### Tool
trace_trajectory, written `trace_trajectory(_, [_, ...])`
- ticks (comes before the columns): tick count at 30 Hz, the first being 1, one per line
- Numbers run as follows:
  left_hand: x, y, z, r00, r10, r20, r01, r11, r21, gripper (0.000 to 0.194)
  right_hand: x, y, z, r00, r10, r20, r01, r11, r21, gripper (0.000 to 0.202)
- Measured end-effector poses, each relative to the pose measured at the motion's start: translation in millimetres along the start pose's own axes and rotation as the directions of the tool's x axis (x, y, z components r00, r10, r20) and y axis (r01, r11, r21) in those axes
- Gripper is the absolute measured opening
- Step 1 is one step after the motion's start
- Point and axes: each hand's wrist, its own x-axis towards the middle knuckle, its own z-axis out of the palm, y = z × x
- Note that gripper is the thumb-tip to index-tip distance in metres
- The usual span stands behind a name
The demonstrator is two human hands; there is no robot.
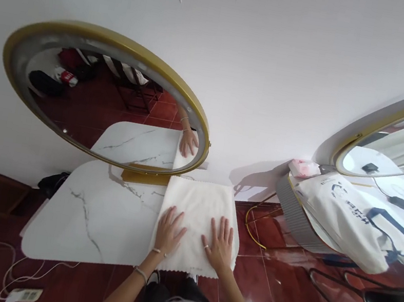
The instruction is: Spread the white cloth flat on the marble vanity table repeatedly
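A white cloth [199,197] with scalloped edges lies flat over the right end of a white marble-patterned tabletop [79,202]. My left hand [169,231] rests palm down on the cloth's left half, fingers spread. On the right half, my right hand [220,244] also lies flat with its fingers apart and a ring on one of them. Both hands touch the cloth, and neither grips it. The cloth's near edge reaches the front edge of the table.
A gold-framed round mirror [175,78] stands on the table against the wall. To the right, a second table holds a white tote bag [347,213], a tissue pack [303,169] and a black adapter [400,203]. A power strip [23,295] with cables lies on the floor at left.
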Motion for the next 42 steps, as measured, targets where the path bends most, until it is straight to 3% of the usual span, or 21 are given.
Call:
trace_trajectory(5, [78, -24, -9.8, 0.951, -0.280, -0.134, 0.276, 0.960, -0.050, 0.030, 8, 0, 1, 1.000, -0.001, 0.009, 0.001, 1.000, -0.012, 0.073])
trace_trajectory(8, [117, -40, -9.7, 0.931, -0.343, -0.126, 0.337, 0.939, -0.072, 0.025, 7, 2, 3, 1.000, 0.004, 0.007, -0.004, 1.000, -0.014, 0.072])
trace_trajectory(10, [126, -44, -8.9, 0.933, -0.340, -0.121, 0.333, 0.940, -0.077, 0.026, 5, 2, 3, 1.000, 0.005, 0.003, -0.005, 1.000, -0.005, 0.072])
trace_trajectory(14, [114, -29, -1.2, 0.959, -0.246, -0.140, 0.242, 0.969, -0.048, 0.037, 8, -4, -2, 1.000, -0.008, -0.023, 0.008, 1.000, 0.009, 0.069])
trace_trajectory(18, [97, -7, 16.9, 0.995, -0.067, -0.068, 0.065, 0.997, -0.030, 0.047, 14, -9, -12, 0.996, -0.084, 0.038, 0.084, 0.996, 0.005, 0.063])
trace_trajectory(23, [91, -12, 26.7, 1.000, -0.022, -0.021, 0.023, 0.998, 0.058, 0.061, 16, -11, -18, 0.984, -0.123, 0.127, 0.123, 0.992, 0.014, 0.068])
trace_trajectory(26, [88, -29, 17.7, 0.999, -0.037, -0.027, 0.039, 0.996, 0.081, 0.062, 17, -23, -17, 0.974, -0.161, 0.161, 0.157, 0.987, 0.039, 0.075])
trace_trajectory(29, [82, -57, 0.5, 0.996, -0.077, -0.039, 0.081, 0.991, 0.109, 0.063, 18, -49, -11, 0.960, -0.212, 0.182, 0.199, 0.976, 0.085, 0.079])
trace_trajectory(33, [74, -114, -29.2, 0.990, -0.134, -0.045, 0.139, 0.978, 0.153, 0.063, 21, -104, 1, 0.934, -0.297, 0.199, 0.266, 0.949, 0.170, 0.083])
trace_trajectory(37, [69, -168, -54.3, 0.987, -0.157, -0.029, 0.160, 0.973, 0.167, 0.064, 25, -157, 5, 0.872, -0.437, 0.220, 0.373, 0.885, 0.280, 0.081])
trace_trajectory(39, [67, -180, -59.9, 0.987, -0.158, -0.030, 0.160, 0.972, 0.169, 0.064, 25, -172, 7, 0.868, -0.445, 0.222, 0.375, 0.879, 0.295, 0.079])
trace_trajectory(42, [66, -175, -57.2, 0.990, -0.134, -0.049, 0.141, 0.975, 0.170, 0.066, 23, -173, 10, 0.890, -0.406, 0.208, 0.352, 0.901, 0.252, 0.073])
